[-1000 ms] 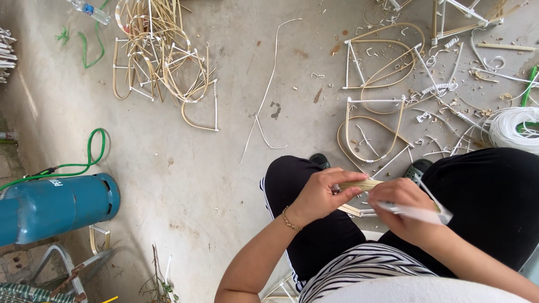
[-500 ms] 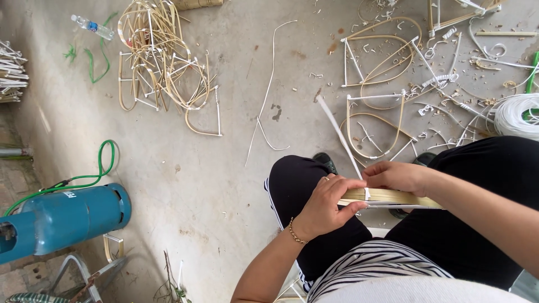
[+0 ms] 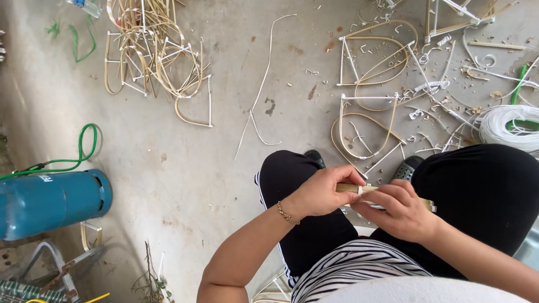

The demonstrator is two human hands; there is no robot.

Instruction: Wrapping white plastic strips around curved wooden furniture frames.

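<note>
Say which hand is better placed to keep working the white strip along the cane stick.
Right, probably. The right hand has its fingers on the white strip over the cane stick; the left hand is wrapped around the stick's other end, steadying it.

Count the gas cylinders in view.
1. The blue gas cylinder lies on its side at the left edge of the concrete floor, partly cut off; others may be out of frame.

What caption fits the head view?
Both hands, left and right, hold a cane strip above a littered concrete floor.
</note>
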